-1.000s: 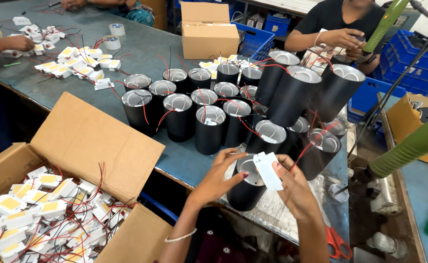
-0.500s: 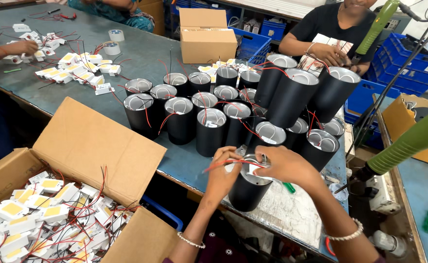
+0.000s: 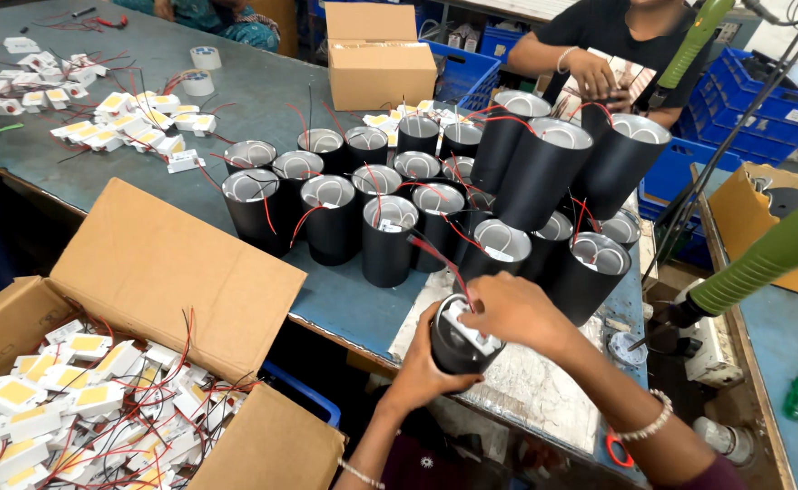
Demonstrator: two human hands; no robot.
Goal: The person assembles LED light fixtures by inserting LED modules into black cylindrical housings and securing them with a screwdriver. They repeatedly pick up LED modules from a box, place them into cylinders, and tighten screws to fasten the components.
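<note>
Left hand is wrapped round a black cylinder housing, holding it at the near edge of the blue-grey table, just in front of the big cluster of black cylinders. Right hand sits on top of it, fingers pinched on a small white module with red wires going into the open end. Left of the held cylinder there's an open cardboard box full of white and yellow modules. Behind the cluster a closed cardboard box, and another person's hand working on a tall cylinder
</note>
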